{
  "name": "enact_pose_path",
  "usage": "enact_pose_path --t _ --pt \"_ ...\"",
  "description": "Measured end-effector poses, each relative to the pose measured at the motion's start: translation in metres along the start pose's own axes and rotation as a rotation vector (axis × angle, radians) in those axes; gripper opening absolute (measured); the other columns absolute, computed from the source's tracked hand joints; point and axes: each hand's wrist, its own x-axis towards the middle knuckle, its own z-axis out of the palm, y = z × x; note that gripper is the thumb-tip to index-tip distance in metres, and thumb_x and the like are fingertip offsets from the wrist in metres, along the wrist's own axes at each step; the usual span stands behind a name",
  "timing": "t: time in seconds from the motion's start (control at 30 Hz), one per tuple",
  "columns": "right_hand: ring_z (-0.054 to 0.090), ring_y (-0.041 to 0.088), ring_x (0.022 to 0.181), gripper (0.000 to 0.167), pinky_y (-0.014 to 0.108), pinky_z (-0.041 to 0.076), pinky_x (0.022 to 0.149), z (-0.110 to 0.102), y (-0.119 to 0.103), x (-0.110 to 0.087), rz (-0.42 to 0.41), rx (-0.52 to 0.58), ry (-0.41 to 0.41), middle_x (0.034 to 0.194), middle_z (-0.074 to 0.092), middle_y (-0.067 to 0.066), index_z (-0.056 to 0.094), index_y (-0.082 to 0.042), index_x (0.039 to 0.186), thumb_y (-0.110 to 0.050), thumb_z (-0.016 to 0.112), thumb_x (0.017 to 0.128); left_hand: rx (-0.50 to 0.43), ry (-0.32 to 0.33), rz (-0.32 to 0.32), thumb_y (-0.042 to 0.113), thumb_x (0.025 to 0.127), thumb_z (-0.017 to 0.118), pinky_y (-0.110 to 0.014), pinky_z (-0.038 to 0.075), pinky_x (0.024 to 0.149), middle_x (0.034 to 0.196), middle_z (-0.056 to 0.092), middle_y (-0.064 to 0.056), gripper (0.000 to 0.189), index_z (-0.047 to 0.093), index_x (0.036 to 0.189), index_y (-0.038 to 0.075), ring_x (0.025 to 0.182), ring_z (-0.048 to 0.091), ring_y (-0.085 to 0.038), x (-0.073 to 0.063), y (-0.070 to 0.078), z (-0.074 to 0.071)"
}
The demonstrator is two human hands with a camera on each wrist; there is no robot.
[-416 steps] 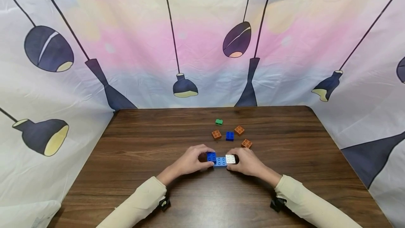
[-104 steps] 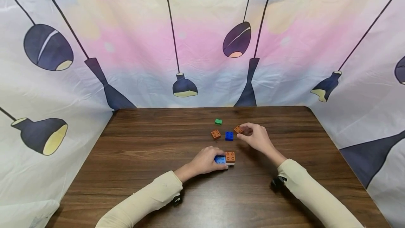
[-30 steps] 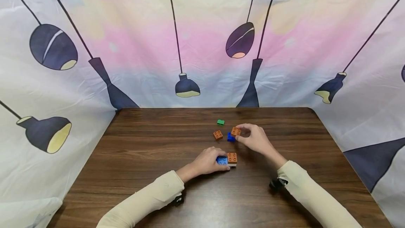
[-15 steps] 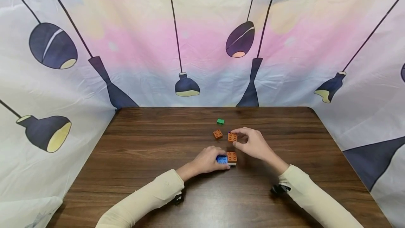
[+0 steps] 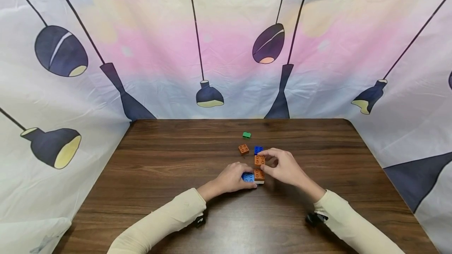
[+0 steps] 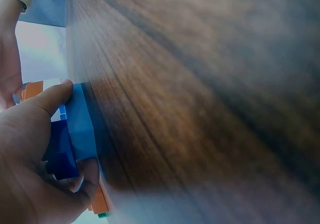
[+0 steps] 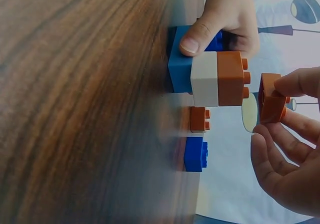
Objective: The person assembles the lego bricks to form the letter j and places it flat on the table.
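My left hand [image 5: 231, 178] grips a long light blue brick [image 6: 80, 124] lying on the table, thumb along its near side. A dark blue brick [image 6: 61, 149] is fixed on its left end, partly covered by the fingers. On its right end a white brick [image 7: 204, 79] carries an orange brick [image 7: 230, 79], studs showing on top. My right hand [image 5: 282, 166] pinches a second orange brick [image 7: 271, 99] between thumb and fingers. In the right wrist view, that brick hangs just above the studs of the stacked orange one, slightly tilted, with a small gap between them.
Behind the hands lie a loose orange brick [image 5: 243, 149], a dark blue brick [image 5: 258, 149] and, farther back, a small green brick [image 5: 246, 135]. The brown wooden table [image 5: 159, 148] ends at a printed cloth backdrop [image 5: 233, 101].
My right hand has brought the pinched orange brick from the back towards me, past the loose dark blue brick, to over the stack. The left hand keeps its grip in place.
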Motion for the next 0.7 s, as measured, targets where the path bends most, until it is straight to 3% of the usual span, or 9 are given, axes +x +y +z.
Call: enact_pose_path --t 0.23,0.4,0.7 --pt "0.067 0.023 0.096 0.034 0.029 0.055 0.073 0.003 0.001 -0.005 -0.023 0.013 -0.012 0.114 0.071 0.003 0.073 -0.011 0.124 -0.016 0.077 0.091 0.006 0.003 0.015 0.044 0.090 0.078 -0.026 0.051 0.077 0.112 0.075 -0.003 0.046 0.075 0.119 0.009 0.094 0.066 -0.012 0.000 -0.001 0.000" --pt "0.067 0.018 0.094 0.034 0.028 0.055 0.072 0.006 0.003 -0.008 -0.037 -0.001 -0.019 0.112 0.072 0.000 0.073 -0.012 0.123 -0.016 0.078 0.090 0.005 -0.003 0.002 0.044 0.089 0.078 -0.029 0.053 0.082 0.115 0.074 -0.003 0.046 0.075 0.120 0.009 0.098 0.067 -0.014 0.000 0.001 0.000" --pt "0.066 0.017 0.091 0.032 0.029 0.055 0.071 0.009 0.004 -0.013 -0.047 -0.002 -0.027 0.108 0.071 -0.002 0.073 -0.015 0.121 -0.016 0.078 0.089 -0.004 -0.005 0.000 0.043 0.090 0.078 -0.027 0.051 0.079 0.114 0.074 -0.002 0.043 0.075 0.118 0.011 0.096 0.066 -0.013 0.000 0.001 -0.001"
